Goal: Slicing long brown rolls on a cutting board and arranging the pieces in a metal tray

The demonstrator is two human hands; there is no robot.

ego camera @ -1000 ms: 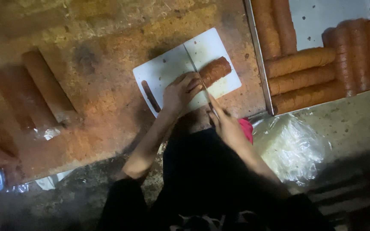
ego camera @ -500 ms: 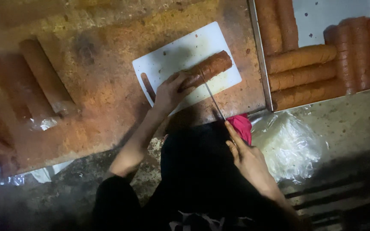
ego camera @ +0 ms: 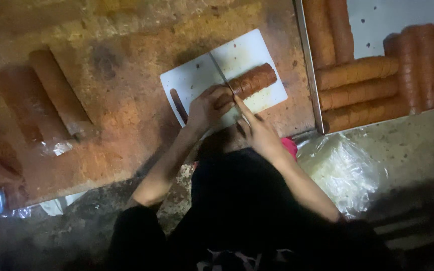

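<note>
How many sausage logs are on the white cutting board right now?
1. The sausage log lies across the cutting board, left hand holding its near end, right hand holding a knife on it.

light: dim, warm orange cast
brightest: white cutting board (ego camera: 242,57)
shadow: lower frame nearly black
focus: soft throughout, grainy
</note>
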